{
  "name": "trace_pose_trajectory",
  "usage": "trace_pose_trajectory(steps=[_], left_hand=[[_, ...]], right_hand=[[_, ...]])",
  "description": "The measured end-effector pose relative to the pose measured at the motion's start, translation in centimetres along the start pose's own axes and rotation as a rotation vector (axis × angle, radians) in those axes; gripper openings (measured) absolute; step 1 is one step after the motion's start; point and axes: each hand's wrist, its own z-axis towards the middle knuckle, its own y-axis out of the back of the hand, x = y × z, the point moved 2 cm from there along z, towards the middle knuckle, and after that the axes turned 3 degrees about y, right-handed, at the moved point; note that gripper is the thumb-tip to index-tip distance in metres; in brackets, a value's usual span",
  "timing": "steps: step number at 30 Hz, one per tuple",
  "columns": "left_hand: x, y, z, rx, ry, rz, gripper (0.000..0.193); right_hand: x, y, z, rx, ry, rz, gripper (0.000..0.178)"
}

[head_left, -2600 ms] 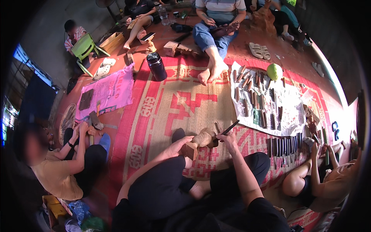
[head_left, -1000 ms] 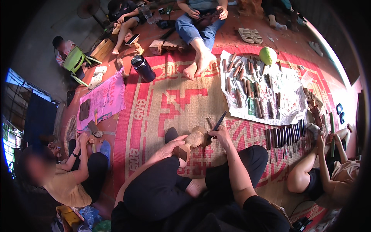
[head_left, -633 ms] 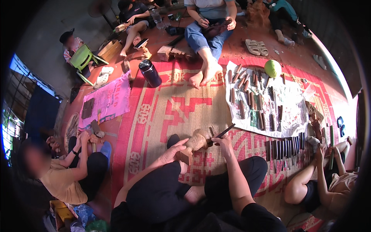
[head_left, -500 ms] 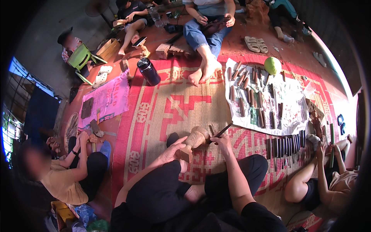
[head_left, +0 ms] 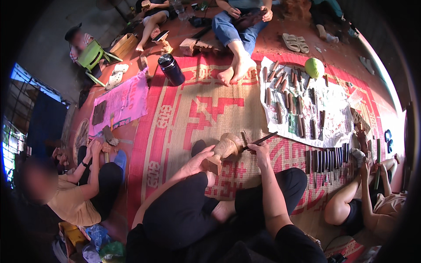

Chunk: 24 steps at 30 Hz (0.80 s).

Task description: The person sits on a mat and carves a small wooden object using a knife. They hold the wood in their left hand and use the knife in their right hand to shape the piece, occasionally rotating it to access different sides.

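Observation:
My left hand (head_left: 202, 163) is closed round the squared base of a turned-looking wooden carving (head_left: 228, 145), which I hold tilted above the mat in front of my crossed legs. The carving has a rounded far end and a narrower middle. My right hand (head_left: 258, 150) is closed on a slim dark-handled carving tool (head_left: 266, 137), at the right of the carving's rounded end. The handle slants up to the right. Whether the tool's working end touches the wood cannot be made out. A short narrow strip (head_left: 244, 138) shows beside the rounded end.
Many dark-handled tools (head_left: 333, 160) lie in a row on the patterned mat (head_left: 184, 131) at right. More tools and a green ball (head_left: 314, 68) rest on a white cloth (head_left: 333, 118). A dark bottle (head_left: 171, 70) stands ahead. Co-workers sit left, right and ahead.
The whole view has shifted slightly, so the scene sits higher. My right hand and the tool have moved a little to the right, the handle lying flatter. Both grips are kept.

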Motion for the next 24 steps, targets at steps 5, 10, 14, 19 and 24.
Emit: trace_pose_trajectory(steps=[5,10,14,19,24], left_hand=[[0.0,0.5,0.2,0.038,-0.007,0.007,0.069],[0.0,1.2,0.2,0.041,-0.01,0.01,0.07],[0.2,1.6,0.3,0.096,0.009,0.009,0.072],[0.4,1.9,-0.2,0.073,0.01,0.005,0.072],[0.3,2.9,0.3,0.047,0.002,0.072,0.07]], right_hand=[[-0.3,0.2,0.0,-0.027,-0.061,0.041,0.009],[-0.9,0.3,-0.4,-0.021,-0.099,0.1,0.008],[-0.8,0.8,-0.1,-0.027,-0.069,0.099,0.007],[0.0,1.0,-1.5,-0.075,-0.086,0.152,0.006],[-1.0,1.8,-0.8,-0.04,-0.092,0.2,0.006]])
